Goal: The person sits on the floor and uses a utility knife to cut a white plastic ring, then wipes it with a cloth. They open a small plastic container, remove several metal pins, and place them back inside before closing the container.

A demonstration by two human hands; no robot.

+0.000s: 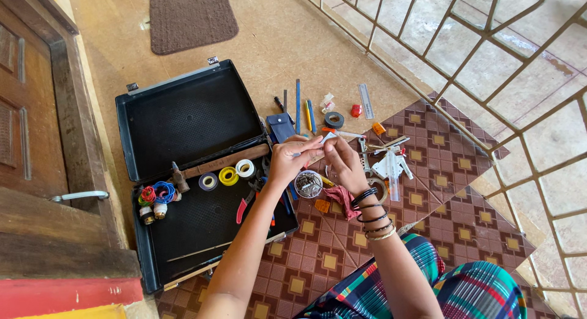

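Hands are pinching together: left hand (pixel 292 157) and right hand (pixel 342 161) fingertips closing on small thin grey metal piece (pixel 298 154), probably light, stiff, slippery, best gripped at ends, above round container of small metal parts (pixel 308 184).

At frame centre, both hands, left hand (pixel 292 157) and right hand (pixel 344 163), pinch a small part (pixel 328 137) above a tin of screws (pixel 308 184), right of the open toolcase (pixel 195 172).
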